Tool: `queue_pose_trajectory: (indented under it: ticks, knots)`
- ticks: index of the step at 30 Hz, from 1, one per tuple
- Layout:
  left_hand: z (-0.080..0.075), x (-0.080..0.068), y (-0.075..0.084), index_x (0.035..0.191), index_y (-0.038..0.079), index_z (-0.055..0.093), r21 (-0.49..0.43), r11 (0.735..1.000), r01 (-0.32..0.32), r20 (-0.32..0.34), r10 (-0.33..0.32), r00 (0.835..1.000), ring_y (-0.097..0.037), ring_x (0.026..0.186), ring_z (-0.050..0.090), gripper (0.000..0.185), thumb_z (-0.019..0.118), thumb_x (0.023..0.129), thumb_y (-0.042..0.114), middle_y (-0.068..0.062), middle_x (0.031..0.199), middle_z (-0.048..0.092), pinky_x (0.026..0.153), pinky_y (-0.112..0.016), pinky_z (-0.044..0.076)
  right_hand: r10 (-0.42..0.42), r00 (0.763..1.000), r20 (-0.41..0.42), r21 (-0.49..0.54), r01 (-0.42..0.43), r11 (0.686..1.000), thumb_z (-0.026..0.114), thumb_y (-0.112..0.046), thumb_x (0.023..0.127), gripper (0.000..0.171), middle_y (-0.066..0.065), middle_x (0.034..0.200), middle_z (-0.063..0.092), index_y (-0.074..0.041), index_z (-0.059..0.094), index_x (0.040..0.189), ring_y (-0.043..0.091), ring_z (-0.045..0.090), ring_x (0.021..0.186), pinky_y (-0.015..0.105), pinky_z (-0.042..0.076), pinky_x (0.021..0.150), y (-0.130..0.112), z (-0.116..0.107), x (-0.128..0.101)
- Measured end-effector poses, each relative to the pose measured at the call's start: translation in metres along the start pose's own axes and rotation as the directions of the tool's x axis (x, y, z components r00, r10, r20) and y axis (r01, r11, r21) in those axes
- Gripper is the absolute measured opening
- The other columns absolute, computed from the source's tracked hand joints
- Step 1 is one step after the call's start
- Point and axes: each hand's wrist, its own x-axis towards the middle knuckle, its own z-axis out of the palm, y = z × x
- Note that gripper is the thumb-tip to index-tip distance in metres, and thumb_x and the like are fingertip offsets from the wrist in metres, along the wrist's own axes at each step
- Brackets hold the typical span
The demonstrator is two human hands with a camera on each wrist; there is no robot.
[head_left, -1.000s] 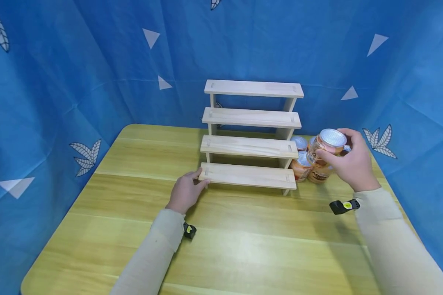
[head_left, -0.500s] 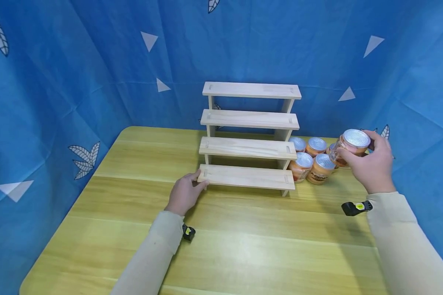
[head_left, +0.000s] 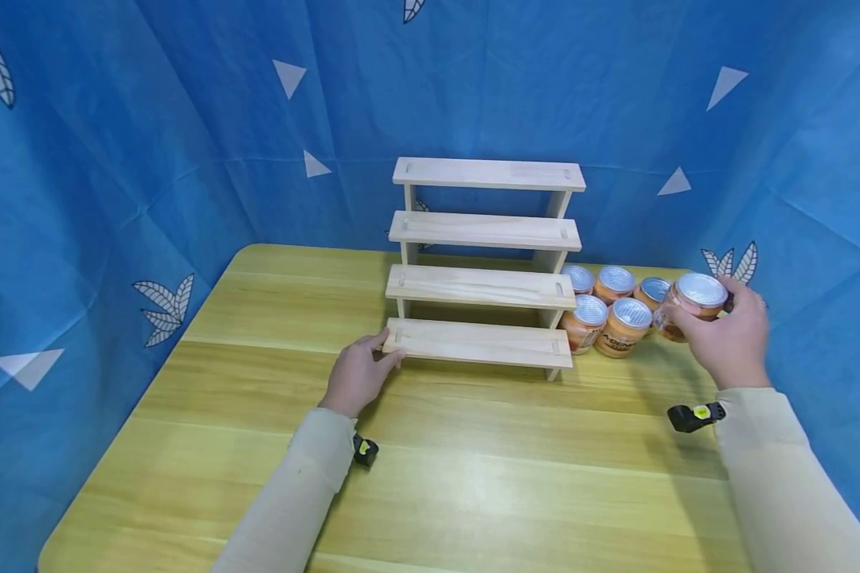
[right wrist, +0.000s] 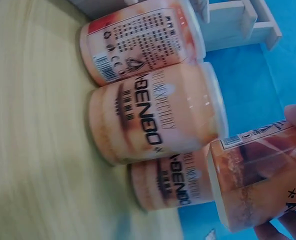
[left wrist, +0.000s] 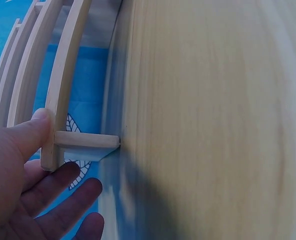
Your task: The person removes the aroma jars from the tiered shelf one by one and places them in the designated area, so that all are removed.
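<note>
A pale wooden step shelf (head_left: pixel 473 342) with several tiers stands toward the back of the table. My left hand (head_left: pixel 358 374) pinches the left end of its lowest board, thumb and fingers on either side of the wood in the left wrist view. My right hand (head_left: pixel 738 338) grips an orange can (head_left: pixel 701 290) with a silver top, at the right end of a cluster of similar cans. In the right wrist view this held can (right wrist: pixel 258 180) hangs with its base higher than those of the standing cans (right wrist: pixel 153 115), which carry black lettering.
The cluster's front can (head_left: pixel 623 326) and several others stand upright close together, right beside the shelf's right side. Blue cloth (head_left: pixel 487 87) hangs behind and on both sides of the wooden table (head_left: pixel 473 461).
My right hand has moved rightward with the can, away from over the cluster, then lowered it slightly. More standing cans now show. The left hand stays at the shelf's end.
</note>
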Motion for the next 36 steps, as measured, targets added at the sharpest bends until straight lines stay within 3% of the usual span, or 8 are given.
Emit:
queue_pose_trajectory:
  ticks: [9,16,24,28,32,36]
  knots:
    - [-0.001,-0.001,0.0,0.135,0.018,0.046,-0.003,1.0,0.01,0.015,-0.01,1.0,-0.026,0.126,0.043,0.06,0.059,0.084,0.048,-0.008,0.134,0.049,0.104,-0.042,0.036,0.011,0.998,0.062,0.019,-0.012,1.0,0.066,-0.049,0.077,0.09,0.022,0.135,0.036,-0.006,0.025,0.144,0.036,0.038,0.117,0.05,0.038,0.088,0.027,0.015,-0.003]
    - [-0.001,-0.005,-0.003,0.134,0.015,0.048,-0.005,1.0,-0.005,0.006,0.005,1.0,-0.026,0.124,0.044,0.06,0.061,0.084,0.046,-0.01,0.132,0.051,0.102,-0.042,0.037,0.022,0.995,0.1,0.031,-0.025,0.999,0.066,-0.046,0.079,0.087,0.024,0.134,0.041,-0.002,0.027,0.142,0.037,0.041,0.117,0.053,0.038,0.094,0.05,0.033,-0.013]
    - [-0.004,-0.002,-0.007,0.134,0.017,0.047,-0.01,1.0,0.003,0.007,-0.003,1.0,-0.026,0.126,0.042,0.06,0.06,0.084,0.047,-0.01,0.134,0.05,0.103,-0.042,0.036,0.041,0.991,0.129,0.063,-0.05,0.997,0.066,-0.05,0.078,0.09,0.023,0.137,0.038,-0.003,0.024,0.143,0.039,0.04,0.12,0.054,0.038,0.094,0.052,0.044,-0.015]
    - [-0.003,0.0,-0.011,0.134,0.017,0.047,-0.006,1.0,0.01,0.002,-0.01,1.0,-0.026,0.125,0.043,0.06,0.06,0.084,0.048,-0.009,0.133,0.05,0.103,-0.042,0.037,0.024,0.983,0.182,0.058,-0.035,0.998,0.06,-0.053,0.081,0.093,0.026,0.142,0.029,-0.002,0.015,0.145,0.043,0.033,0.124,0.059,0.034,0.095,0.051,0.045,-0.017]
    - [0.002,-0.001,-0.015,0.136,0.019,0.045,-0.001,1.0,0.001,0.044,-0.001,0.999,-0.025,0.125,0.044,0.063,0.056,0.084,0.054,-0.006,0.134,0.05,0.102,-0.041,0.038,-0.026,0.99,0.142,-0.006,0.027,1.0,0.051,-0.049,0.088,0.083,0.028,0.145,0.02,-0.004,0.013,0.146,0.046,0.02,0.131,0.063,0.024,0.099,0.052,0.038,-0.023]
    - [-0.007,0.001,-0.02,0.136,0.018,0.046,0.047,0.998,-0.035,0.078,0.031,0.996,-0.025,0.125,0.043,0.065,0.052,0.085,0.057,-0.005,0.137,0.046,0.103,-0.042,0.036,-0.201,0.979,0.041,-0.027,0.202,0.979,0.052,-0.037,0.091,0.066,0.025,0.143,0.026,-0.005,0.027,0.143,0.043,0.017,0.133,0.061,0.013,0.105,0.04,0.031,-0.021]
